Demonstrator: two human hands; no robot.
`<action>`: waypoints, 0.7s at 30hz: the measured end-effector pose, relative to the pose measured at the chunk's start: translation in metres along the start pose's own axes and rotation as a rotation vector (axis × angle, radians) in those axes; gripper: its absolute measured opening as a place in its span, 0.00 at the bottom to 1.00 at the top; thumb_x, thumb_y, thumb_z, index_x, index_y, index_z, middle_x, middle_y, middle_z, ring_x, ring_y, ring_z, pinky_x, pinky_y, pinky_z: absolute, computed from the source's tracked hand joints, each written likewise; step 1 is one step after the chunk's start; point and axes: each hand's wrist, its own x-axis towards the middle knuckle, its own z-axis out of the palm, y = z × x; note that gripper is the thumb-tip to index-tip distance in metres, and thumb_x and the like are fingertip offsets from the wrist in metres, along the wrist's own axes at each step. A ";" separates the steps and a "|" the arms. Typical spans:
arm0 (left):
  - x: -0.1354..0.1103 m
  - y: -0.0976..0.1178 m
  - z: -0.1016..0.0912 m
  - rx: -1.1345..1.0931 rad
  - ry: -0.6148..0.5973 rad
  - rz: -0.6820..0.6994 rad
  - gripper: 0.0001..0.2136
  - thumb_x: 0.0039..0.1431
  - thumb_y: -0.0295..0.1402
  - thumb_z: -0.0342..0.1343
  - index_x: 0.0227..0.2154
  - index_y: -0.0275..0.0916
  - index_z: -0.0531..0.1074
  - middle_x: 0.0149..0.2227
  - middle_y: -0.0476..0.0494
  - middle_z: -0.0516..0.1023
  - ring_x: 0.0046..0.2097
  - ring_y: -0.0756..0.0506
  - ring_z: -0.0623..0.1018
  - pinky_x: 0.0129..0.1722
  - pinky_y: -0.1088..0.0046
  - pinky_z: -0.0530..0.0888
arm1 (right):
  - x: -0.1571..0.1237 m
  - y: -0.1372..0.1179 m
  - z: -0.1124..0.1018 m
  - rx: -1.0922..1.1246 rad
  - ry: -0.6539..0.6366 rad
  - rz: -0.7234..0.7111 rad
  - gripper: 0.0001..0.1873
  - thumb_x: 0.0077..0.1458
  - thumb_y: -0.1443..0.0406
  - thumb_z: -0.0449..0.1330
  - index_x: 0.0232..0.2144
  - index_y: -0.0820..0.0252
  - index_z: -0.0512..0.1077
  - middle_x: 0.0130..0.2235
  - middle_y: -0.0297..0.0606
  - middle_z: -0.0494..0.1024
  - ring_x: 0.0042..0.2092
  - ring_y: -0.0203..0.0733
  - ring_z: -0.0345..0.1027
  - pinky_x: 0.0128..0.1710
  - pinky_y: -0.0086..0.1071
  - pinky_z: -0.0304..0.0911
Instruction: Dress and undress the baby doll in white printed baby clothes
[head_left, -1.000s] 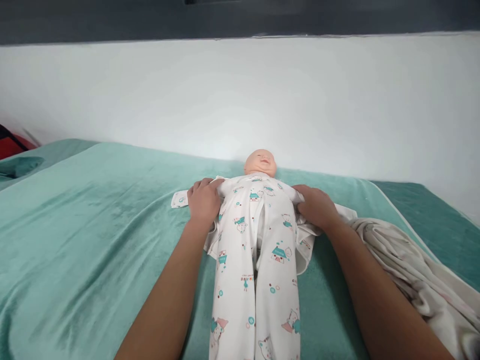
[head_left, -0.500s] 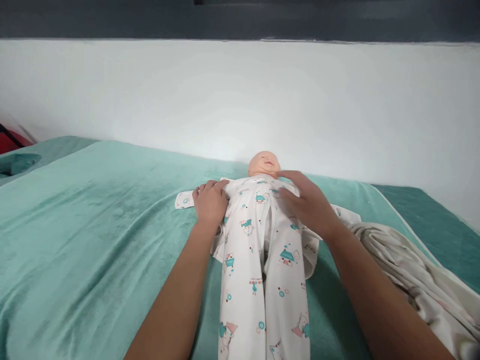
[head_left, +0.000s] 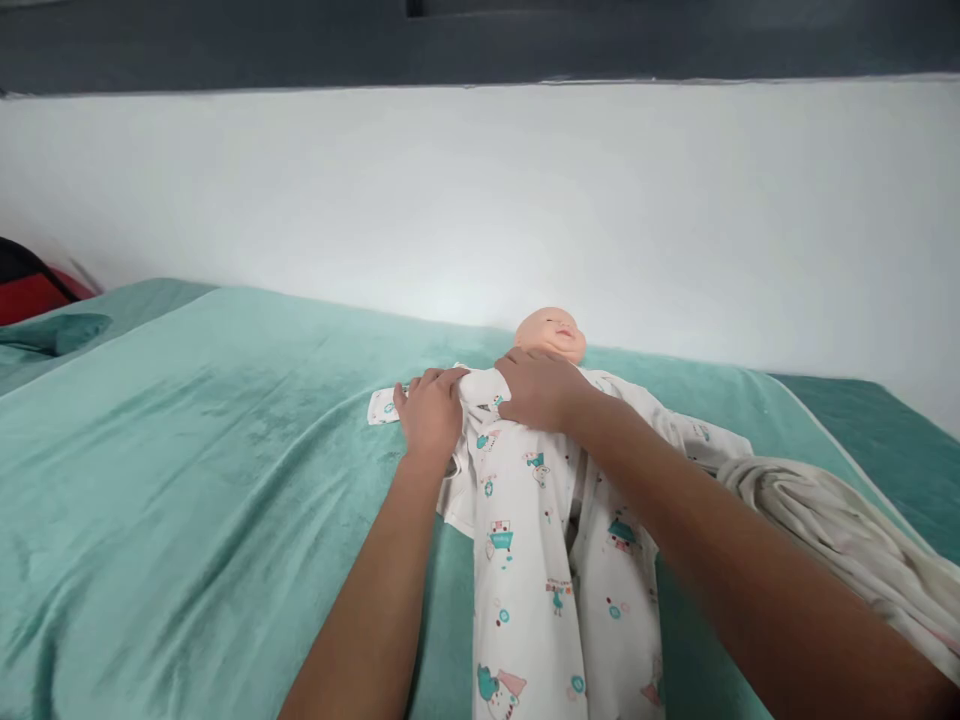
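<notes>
A baby doll (head_left: 551, 330) lies face up on the bed, its head toward the wall, a white printed baby shirt (head_left: 705, 435) spread about it. White printed baby trousers (head_left: 517, 560) lie lengthwise over the doll, their legs toward me. My left hand (head_left: 433, 415) is closed at the doll's upper left side, by a shirt sleeve. My right hand (head_left: 541, 388) reaches across the doll's chest, its fingers closed on the top of the trousers. A white band of cloth stretches between my hands. My fingertips are partly hidden.
A teal blanket (head_left: 225, 480) covers the bed, with folds at the left. Crumpled pale cloth (head_left: 832, 530) lies at the right beside my forearm. The white wall (head_left: 375, 200) rises behind the doll's head. A red and black item (head_left: 34, 285) stands at the far left.
My right hand has moved left, from the right side of the doll's neck across its chest, and its fingers have closed. The trousers' top has bunched toward the left hand.
</notes>
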 end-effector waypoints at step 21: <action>0.001 -0.005 -0.004 -0.052 -0.012 -0.014 0.21 0.67 0.29 0.42 0.53 0.53 0.75 0.54 0.46 0.78 0.54 0.40 0.76 0.57 0.58 0.67 | 0.026 0.007 -0.017 0.062 -0.114 -0.125 0.18 0.64 0.57 0.54 0.53 0.46 0.74 0.49 0.37 0.81 0.45 0.47 0.75 0.37 0.35 0.60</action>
